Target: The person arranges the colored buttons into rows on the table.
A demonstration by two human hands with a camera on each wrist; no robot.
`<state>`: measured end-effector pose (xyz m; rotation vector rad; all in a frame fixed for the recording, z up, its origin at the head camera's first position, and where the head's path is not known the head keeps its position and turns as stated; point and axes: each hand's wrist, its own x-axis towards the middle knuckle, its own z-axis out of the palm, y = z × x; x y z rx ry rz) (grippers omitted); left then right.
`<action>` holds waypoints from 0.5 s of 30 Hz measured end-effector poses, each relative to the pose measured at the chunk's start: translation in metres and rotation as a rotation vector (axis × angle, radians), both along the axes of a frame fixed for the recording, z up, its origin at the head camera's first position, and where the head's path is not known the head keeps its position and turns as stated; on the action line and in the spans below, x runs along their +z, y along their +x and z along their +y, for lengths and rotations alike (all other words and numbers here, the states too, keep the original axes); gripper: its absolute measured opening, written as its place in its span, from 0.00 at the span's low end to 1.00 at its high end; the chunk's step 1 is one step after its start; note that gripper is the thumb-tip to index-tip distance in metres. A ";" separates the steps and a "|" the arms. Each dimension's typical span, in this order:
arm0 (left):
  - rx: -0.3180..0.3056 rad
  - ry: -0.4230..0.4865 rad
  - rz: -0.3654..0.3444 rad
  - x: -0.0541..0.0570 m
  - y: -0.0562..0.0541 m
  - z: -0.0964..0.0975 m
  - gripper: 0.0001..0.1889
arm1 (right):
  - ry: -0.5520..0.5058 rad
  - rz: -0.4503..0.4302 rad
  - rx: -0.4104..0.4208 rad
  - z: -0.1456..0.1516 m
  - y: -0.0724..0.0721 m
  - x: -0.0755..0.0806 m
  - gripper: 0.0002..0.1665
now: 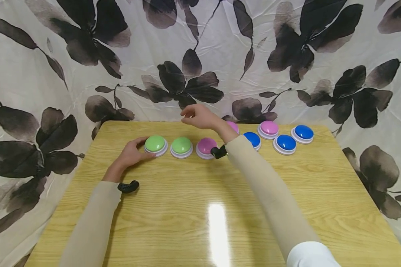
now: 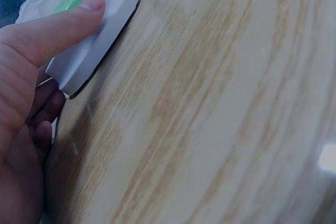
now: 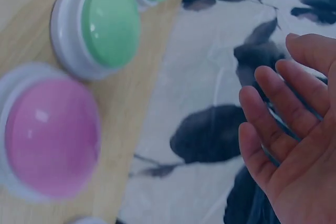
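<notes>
My left hand grips the leftmost green push button by its white base, which rests on the table. In the left wrist view the thumb lies along the base's near side, with the other fingers partly hidden beyond it. A second green button stands just to the right, followed by a pink button. Above the table's back edge hovers my right hand; the right wrist view shows its fingers loosely bent and holding nothing. The right forearm partly covers another pink button and a blue button.
Toward the right stand a pink button and two more blue ones, a nearer blue button and a farther blue button. The wooden table ends at a floral cloth behind it. Glare marks the tabletop's front.
</notes>
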<state>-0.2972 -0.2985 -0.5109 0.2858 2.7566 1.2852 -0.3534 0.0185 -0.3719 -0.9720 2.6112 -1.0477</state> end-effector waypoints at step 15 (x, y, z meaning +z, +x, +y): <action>0.060 0.176 0.055 0.014 0.016 0.001 0.38 | -0.029 0.019 -0.128 0.090 0.011 0.010 0.16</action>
